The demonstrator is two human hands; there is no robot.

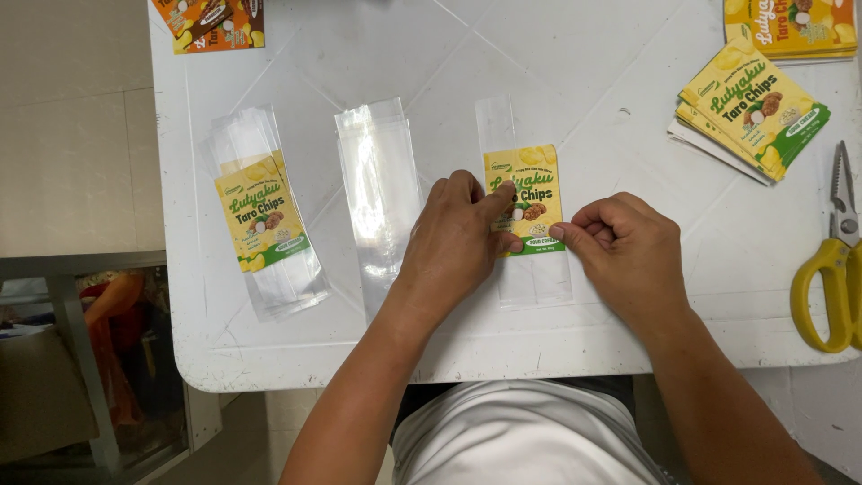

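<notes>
Head view: label (525,193) upright, lengthwise away.

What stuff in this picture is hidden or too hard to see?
- Head view: the left hand covers the left edge of the yellow label, so what lies under it is hidden.
- Head view: the yellow scissors are cut off by the right edge.
- Head view: the orange labels are cut off by the top edge.
- Head view: the right hand curls shut, hiding its fingertips.
</notes>
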